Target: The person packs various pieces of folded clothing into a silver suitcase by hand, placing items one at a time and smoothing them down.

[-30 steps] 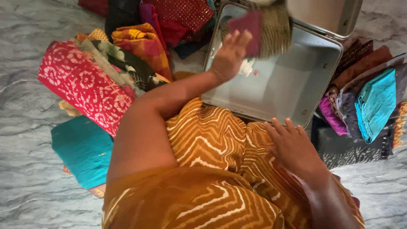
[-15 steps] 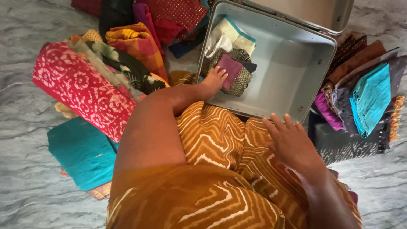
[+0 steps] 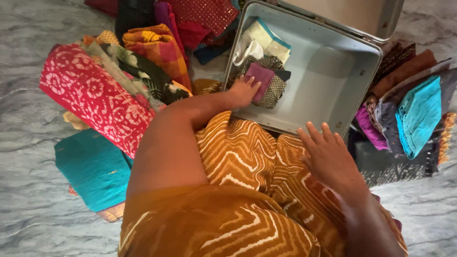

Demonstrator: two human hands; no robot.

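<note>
Head view: our left hand (image 3: 244, 90) lies with fingers loosely spread on the near edge of a folded maroon-and-gold blouse piece (image 3: 265, 83), which sits in the near left corner of the open grey metal trunk (image 3: 328, 71), just beyond the fingertips. It looks soft, light and limp; we judge a flat grip under the whole fold keeps it together. Our right hand (image 3: 328, 157) rests open on our lap, beside the trunk's near rim.
</note>
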